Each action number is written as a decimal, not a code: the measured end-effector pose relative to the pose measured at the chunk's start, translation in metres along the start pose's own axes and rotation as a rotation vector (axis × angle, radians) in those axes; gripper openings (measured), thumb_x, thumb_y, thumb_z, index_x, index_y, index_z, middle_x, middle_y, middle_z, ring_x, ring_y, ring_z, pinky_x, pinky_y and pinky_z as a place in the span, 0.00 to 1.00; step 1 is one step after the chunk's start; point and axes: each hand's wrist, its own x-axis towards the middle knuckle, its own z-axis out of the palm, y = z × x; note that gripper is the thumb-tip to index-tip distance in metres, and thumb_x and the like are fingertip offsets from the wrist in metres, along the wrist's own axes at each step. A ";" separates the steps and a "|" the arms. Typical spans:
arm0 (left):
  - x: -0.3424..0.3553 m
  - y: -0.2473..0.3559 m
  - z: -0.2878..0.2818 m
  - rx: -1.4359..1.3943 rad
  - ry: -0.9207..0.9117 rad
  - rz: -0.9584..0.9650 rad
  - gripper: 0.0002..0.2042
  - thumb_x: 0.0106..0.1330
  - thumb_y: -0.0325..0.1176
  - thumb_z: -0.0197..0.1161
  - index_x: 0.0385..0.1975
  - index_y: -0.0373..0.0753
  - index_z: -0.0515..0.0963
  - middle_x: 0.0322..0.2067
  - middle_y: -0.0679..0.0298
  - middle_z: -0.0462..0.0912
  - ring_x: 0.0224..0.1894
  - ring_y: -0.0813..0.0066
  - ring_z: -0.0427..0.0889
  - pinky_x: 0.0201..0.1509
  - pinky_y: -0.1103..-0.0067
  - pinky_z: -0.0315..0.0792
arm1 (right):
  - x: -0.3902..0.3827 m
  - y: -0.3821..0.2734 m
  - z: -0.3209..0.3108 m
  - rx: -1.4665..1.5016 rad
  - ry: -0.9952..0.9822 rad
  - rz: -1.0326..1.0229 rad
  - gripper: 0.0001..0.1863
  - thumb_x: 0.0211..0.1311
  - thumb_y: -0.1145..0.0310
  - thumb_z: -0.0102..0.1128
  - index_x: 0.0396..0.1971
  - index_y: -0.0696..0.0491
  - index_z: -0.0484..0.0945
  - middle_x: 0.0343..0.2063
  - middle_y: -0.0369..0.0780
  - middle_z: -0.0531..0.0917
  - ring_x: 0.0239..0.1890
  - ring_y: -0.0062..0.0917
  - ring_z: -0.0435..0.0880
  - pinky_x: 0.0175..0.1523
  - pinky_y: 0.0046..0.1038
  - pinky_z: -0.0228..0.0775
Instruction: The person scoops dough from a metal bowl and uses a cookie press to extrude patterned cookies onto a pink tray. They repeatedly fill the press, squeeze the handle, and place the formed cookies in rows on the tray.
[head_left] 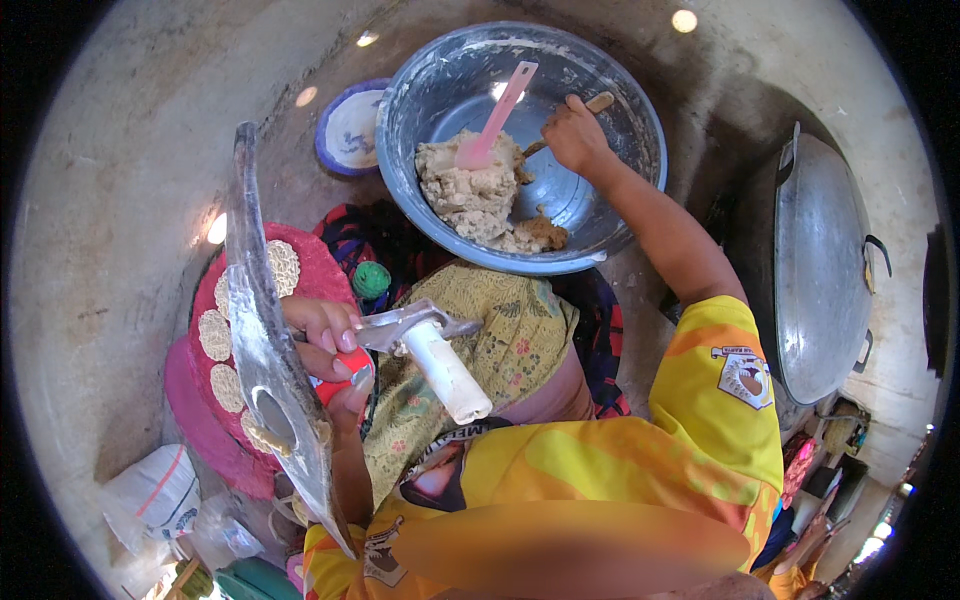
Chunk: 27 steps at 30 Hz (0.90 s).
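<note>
A person sits on a concrete floor (290, 130), a blue-grey basin (400, 95) before them. The right hand (577, 137) is closed around a wooden stick (600, 102), inside the basin near its right rim; the stick slants down toward the pale dough (465, 195). That dough fills the left part of the basin, with a brown lump (543, 233) at its near right side. A pink spatula (497, 110) is stuck into the dough, its handle leaning toward the far rim.

The left hand (322, 328) is curled around a red object (352, 366), partly hidden behind a long, flour-dusted board (250, 290) with a hole near its lower end. Whether the fingers also grip the board, I cannot tell. Just right of this hand, above the lap, is a white cylinder (447, 375) with a grey winged piece (405, 322) at its upper end.

Behind the board, textured pale discs (226, 387) line the left edge of a round crimson tray (325, 268). A purple-rimmed dish (355, 130) of white powder sits beside the basin's left rim; at far right is a large lidded pot (825, 265).
</note>
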 end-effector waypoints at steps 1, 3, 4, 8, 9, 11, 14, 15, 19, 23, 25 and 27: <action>0.002 0.001 0.002 -0.009 -0.014 0.015 0.10 0.41 0.27 0.64 0.20 0.43 0.69 0.31 0.65 0.62 0.34 0.74 0.65 0.40 0.76 0.58 | 0.000 -0.002 -0.001 0.007 -0.010 -0.010 0.07 0.43 0.67 0.52 0.15 0.47 0.80 0.19 0.38 0.80 0.29 0.27 0.78 0.49 0.30 0.55; 0.006 0.003 0.004 -0.025 -0.026 0.028 0.10 0.40 0.25 0.63 0.20 0.43 0.69 0.31 0.65 0.62 0.34 0.74 0.65 0.40 0.76 0.58 | -0.001 -0.005 -0.005 0.047 -0.020 -0.099 0.07 0.42 0.68 0.52 0.15 0.47 0.80 0.19 0.38 0.80 0.29 0.27 0.78 0.48 0.30 0.55; 0.007 0.004 0.006 -0.018 -0.021 0.024 0.10 0.40 0.25 0.63 0.21 0.43 0.69 0.31 0.65 0.62 0.34 0.74 0.65 0.41 0.76 0.58 | -0.002 -0.008 -0.008 0.052 -0.018 -0.126 0.07 0.42 0.68 0.52 0.15 0.47 0.80 0.19 0.37 0.80 0.28 0.27 0.78 0.48 0.29 0.55; 0.006 0.006 0.015 0.002 0.075 0.010 0.11 0.39 0.22 0.62 0.21 0.43 0.69 0.31 0.66 0.62 0.34 0.74 0.65 0.41 0.76 0.59 | -0.007 -0.025 -0.020 -0.031 -0.090 -0.146 0.06 0.43 0.69 0.51 0.15 0.45 0.78 0.20 0.32 0.78 0.32 0.23 0.76 0.49 0.29 0.55; 0.006 0.006 0.016 0.003 0.076 0.014 0.11 0.39 0.22 0.62 0.21 0.43 0.69 0.31 0.66 0.62 0.34 0.74 0.65 0.41 0.76 0.59 | -0.008 -0.028 -0.022 -0.026 -0.099 -0.146 0.06 0.43 0.69 0.51 0.15 0.45 0.78 0.20 0.32 0.78 0.32 0.22 0.76 0.49 0.29 0.55; 0.003 0.007 0.018 -0.005 0.095 0.003 0.11 0.39 0.23 0.62 0.20 0.43 0.69 0.31 0.66 0.62 0.34 0.74 0.65 0.41 0.75 0.59 | -0.008 -0.032 -0.024 0.001 -0.114 -0.158 0.06 0.43 0.69 0.51 0.15 0.44 0.78 0.19 0.31 0.78 0.32 0.22 0.76 0.49 0.29 0.55; 0.000 0.008 0.020 0.001 0.114 -0.003 0.11 0.39 0.24 0.64 0.20 0.44 0.68 0.31 0.66 0.63 0.34 0.74 0.65 0.41 0.75 0.59 | -0.008 -0.034 -0.021 0.067 -0.114 -0.186 0.06 0.42 0.69 0.52 0.15 0.44 0.78 0.18 0.31 0.78 0.31 0.22 0.76 0.48 0.28 0.55; -0.001 0.009 0.020 0.016 0.144 -0.014 0.11 0.39 0.25 0.64 0.20 0.44 0.68 0.31 0.66 0.63 0.34 0.74 0.65 0.41 0.75 0.59 | -0.009 -0.034 -0.019 0.087 -0.108 -0.192 0.06 0.41 0.69 0.53 0.15 0.44 0.78 0.18 0.31 0.78 0.31 0.22 0.76 0.47 0.29 0.54; 0.000 0.008 0.015 0.000 0.073 0.012 0.11 0.40 0.26 0.66 0.20 0.44 0.68 0.31 0.66 0.63 0.33 0.75 0.66 0.41 0.76 0.59 | -0.018 -0.041 -0.009 0.204 -0.184 -0.169 0.04 0.39 0.68 0.54 0.14 0.43 0.79 0.16 0.32 0.78 0.27 0.24 0.76 0.45 0.31 0.53; 0.006 0.004 0.008 -0.004 -0.085 0.039 0.12 0.40 0.27 0.68 0.19 0.45 0.69 0.30 0.67 0.63 0.33 0.75 0.66 0.41 0.76 0.60 | -0.031 -0.049 -0.003 0.369 -0.187 -0.071 0.04 0.39 0.67 0.55 0.16 0.43 0.80 0.17 0.34 0.79 0.25 0.26 0.77 0.43 0.34 0.52; 0.006 0.003 0.008 0.017 -0.077 0.034 0.12 0.39 0.28 0.69 0.19 0.45 0.69 0.30 0.67 0.63 0.33 0.75 0.66 0.41 0.76 0.60 | -0.035 -0.050 -0.004 0.392 -0.259 -0.039 0.05 0.40 0.67 0.55 0.17 0.43 0.80 0.18 0.35 0.80 0.26 0.26 0.77 0.43 0.34 0.52; 0.003 0.004 0.013 0.040 -0.021 0.023 0.13 0.38 0.29 0.70 0.19 0.45 0.69 0.30 0.67 0.63 0.33 0.75 0.66 0.41 0.76 0.61 | -0.036 -0.049 -0.007 0.402 -0.283 -0.030 0.05 0.41 0.67 0.55 0.17 0.43 0.80 0.18 0.35 0.80 0.27 0.26 0.77 0.43 0.34 0.52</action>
